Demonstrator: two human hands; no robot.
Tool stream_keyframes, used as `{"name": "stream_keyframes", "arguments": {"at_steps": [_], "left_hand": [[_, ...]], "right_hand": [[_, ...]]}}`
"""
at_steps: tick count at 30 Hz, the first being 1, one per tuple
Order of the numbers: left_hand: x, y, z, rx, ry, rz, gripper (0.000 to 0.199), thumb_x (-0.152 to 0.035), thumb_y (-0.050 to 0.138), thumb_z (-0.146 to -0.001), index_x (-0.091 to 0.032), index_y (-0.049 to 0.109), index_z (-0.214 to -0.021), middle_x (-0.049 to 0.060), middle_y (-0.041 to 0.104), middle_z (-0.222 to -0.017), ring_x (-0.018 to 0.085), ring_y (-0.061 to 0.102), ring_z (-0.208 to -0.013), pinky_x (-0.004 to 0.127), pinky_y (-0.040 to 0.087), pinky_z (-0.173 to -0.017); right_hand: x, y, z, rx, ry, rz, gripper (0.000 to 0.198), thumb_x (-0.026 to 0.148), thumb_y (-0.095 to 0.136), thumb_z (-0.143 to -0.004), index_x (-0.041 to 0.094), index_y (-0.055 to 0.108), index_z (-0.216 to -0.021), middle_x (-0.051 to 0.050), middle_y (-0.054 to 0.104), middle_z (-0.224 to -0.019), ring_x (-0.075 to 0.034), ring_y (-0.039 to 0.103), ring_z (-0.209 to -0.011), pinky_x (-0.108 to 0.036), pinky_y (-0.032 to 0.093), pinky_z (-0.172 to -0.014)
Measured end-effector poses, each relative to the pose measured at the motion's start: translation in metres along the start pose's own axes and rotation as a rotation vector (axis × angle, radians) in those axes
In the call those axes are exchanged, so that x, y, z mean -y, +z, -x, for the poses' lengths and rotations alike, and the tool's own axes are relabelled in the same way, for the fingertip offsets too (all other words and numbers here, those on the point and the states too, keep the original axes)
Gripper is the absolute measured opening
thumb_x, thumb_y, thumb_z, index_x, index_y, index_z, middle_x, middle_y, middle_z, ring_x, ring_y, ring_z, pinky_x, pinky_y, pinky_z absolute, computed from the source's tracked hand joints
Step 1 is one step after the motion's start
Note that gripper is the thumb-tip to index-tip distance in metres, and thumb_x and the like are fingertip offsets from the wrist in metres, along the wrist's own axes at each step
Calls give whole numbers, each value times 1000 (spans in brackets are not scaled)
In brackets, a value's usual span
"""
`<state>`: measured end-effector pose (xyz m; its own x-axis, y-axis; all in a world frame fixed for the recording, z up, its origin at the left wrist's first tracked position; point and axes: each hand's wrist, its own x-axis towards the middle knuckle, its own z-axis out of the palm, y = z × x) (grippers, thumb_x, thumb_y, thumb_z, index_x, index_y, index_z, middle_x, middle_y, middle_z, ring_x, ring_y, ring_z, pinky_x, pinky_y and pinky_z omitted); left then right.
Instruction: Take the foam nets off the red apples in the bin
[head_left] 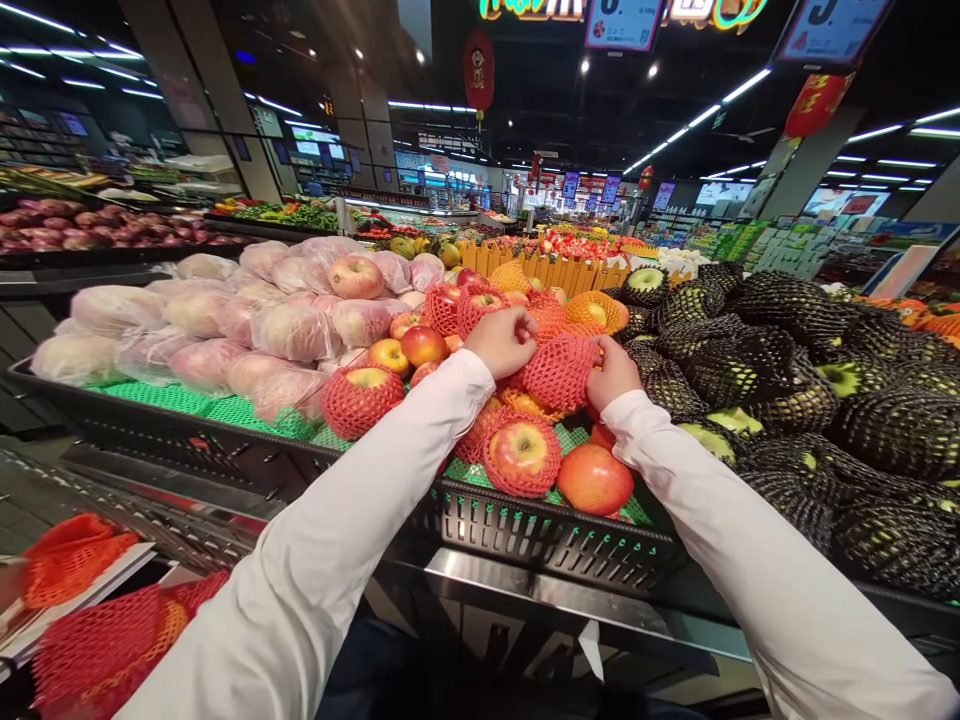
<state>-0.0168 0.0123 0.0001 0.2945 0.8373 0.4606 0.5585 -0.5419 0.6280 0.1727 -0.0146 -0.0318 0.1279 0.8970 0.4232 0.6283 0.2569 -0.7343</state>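
A: Where are the person's hands?

B: Both reach out in white long sleeves [337, 530] over a black slotted plastic basket [555, 535] of fruit, in a brightly lit shop.

A: What is each hand doing?

B: The right hand [615, 372] has its fingertips closed on the right edge of a rounded, pinkish-red foam net sleeve [561, 372]. The left hand [501, 343] is curled, fingers drawn together, at the sleeve's upper left; I cannot tell whether it grips anything.

A: And where is that sleeve?

B: Between the two hands, above the fruit near the front of the basket. What it contains is hard to tell.

A: What surrounds it?

B: Just below it sits a red-and-yellow apple in a red foam net [523, 455], beside a bare, round, red-orange fruit [595, 480]. To the left are pale pink fruits wrapped in clear plastic [292, 333]; to the right, yellow-green fruits in black foam nets [750, 350].
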Motion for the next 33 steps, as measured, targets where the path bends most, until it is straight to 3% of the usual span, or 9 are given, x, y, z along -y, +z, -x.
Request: {"name": "stream_keyframes", "arguments": {"at_steps": [3, 6, 8, 10, 13, 17, 22, 28, 33], "left_hand": [[-7, -5, 3, -49, 246, 98, 12, -10, 58, -79, -10, 61, -90, 7, 62, -97, 16, 56, -85, 28, 43, -84], [-8, -4, 6, 165, 351, 176, 49, -37, 75, -75, -8, 61, -112, 13, 59, -117, 24, 55, -111, 35, 39, -102], [-5, 0, 7, 332, 304, 115, 85, -48, 86, -58, -7, 55, -125, 17, 56, -127, 30, 52, -119, 40, 36, -108], [-2, 2, 7, 418, 247, 43, 102, -47, 91, -47, -7, 50, -131, 19, 54, -132, 33, 50, -123, 42, 33, -111], [-2, 2, 8, 451, 180, 8, 105, -43, 91, -49, -8, 44, -136, 18, 54, -135, 33, 52, -124, 41, 36, -109], [-9, -2, 11, 367, 131, -106, 97, -42, 86, -55, -8, 43, -135, 18, 59, -126, 35, 56, -115, 42, 41, -101], [-13, -6, 11, 179, 186, -48, 86, -37, 77, -59, -10, 38, -130, 12, 61, -105, 28, 61, -91, 38, 46, -83], [-5, -6, 5, -51, 368, 21, 72, -38, 76, -56, -15, 41, -115, 12, 57, -112, 26, 60, -96, 35, 46, -83], [-1, -3, 4, -60, 427, 24, 72, -37, 75, -57, -13, 45, -117, 13, 59, -115, 27, 59, -100, 38, 46, -89]], "right_hand": [[9, 0, 3, 0, 54, 61, 36, -21, 50, -80, 12, 55, -94, 3, 58, -79, -20, 60, -82, -21, 41, -68], [13, -1, 6, -4, 56, 63, 38, -22, 49, -79, 12, 55, -94, 4, 57, -78, -21, 60, -84, -22, 43, -71], [13, -2, 6, -8, 59, 44, 39, -22, 46, -78, 12, 54, -94, 4, 56, -75, -21, 61, -85, -23, 44, -73], [14, -3, 5, -7, 58, 23, 40, -22, 43, -76, 12, 54, -94, 5, 54, -73, -22, 61, -86, -23, 45, -74], [19, -8, 5, -6, 53, 46, 42, -22, 43, -74, 11, 55, -96, 4, 55, -72, -23, 61, -83, -25, 47, -77], [30, -16, 11, 39, 20, 236, 43, -21, 51, -73, 10, 61, -100, -1, 60, -83, -30, 61, -89, -34, 49, -87], [17, -20, 8, 0, -158, 315, 40, -6, 64, -73, 11, 64, -110, -5, 60, -102, -35, 57, -100, -41, 50, -93], [5, -25, -4, -296, -839, -55, 37, 19, 39, -75, 12, 65, -100, -5, 58, -107, -26, 57, -98, -35, 49, -87], [33, -33, 9, -324, -1032, -144, 24, 17, 40, -89, 15, 63, -82, -2, 60, -94, -26, 57, -92, -37, 43, -89]]}}
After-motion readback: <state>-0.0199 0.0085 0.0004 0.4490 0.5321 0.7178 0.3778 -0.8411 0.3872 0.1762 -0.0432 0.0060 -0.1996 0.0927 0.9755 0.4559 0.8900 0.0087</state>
